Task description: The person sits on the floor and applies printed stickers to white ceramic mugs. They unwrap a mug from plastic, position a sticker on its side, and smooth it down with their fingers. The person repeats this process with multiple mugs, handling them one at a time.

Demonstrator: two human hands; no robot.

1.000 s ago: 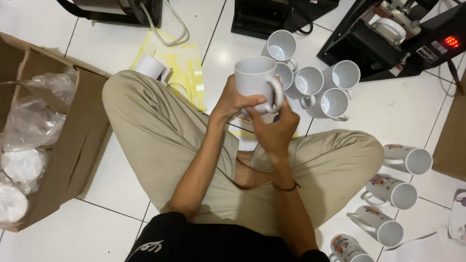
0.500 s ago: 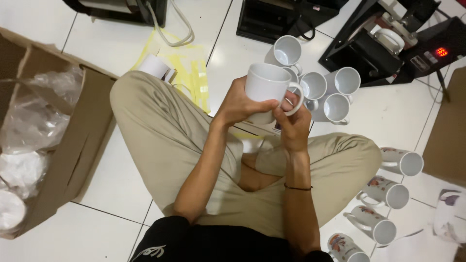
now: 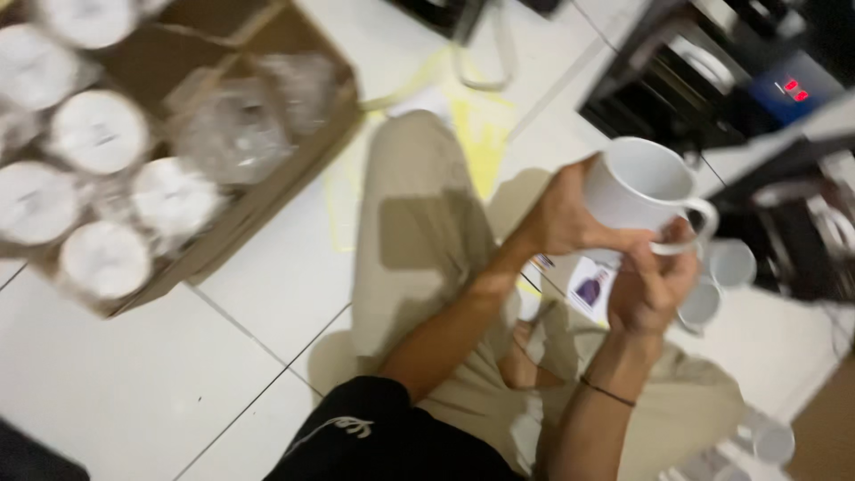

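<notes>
White glossy floor tiles [image 3: 160, 383] with dark grout lines fill the scene, and the person sits cross-legged on them in beige trousers [image 3: 419, 232].

Held up above the lap is a plain white mug [image 3: 637, 187], smooth and glazed, cylindrical with a loop handle on its right side and its open mouth tipped towards the camera. The left hand [image 3: 561, 214] wraps the mug's body from the left, fingers closed around its wall. The right hand [image 3: 646, 285] comes up from below, palm upward, fingers curled at the base and handle; a thin dark band circles that wrist. Both forearms rise steeply from the lap.

Beneath the mug stand more white mugs [image 3: 717, 285] on the floor. A brown cardboard box [image 3: 258, 232] at upper left holds round white pieces wrapped in crinkled clear plastic. Dark machines [image 3: 712, 71] sit at upper right.
</notes>
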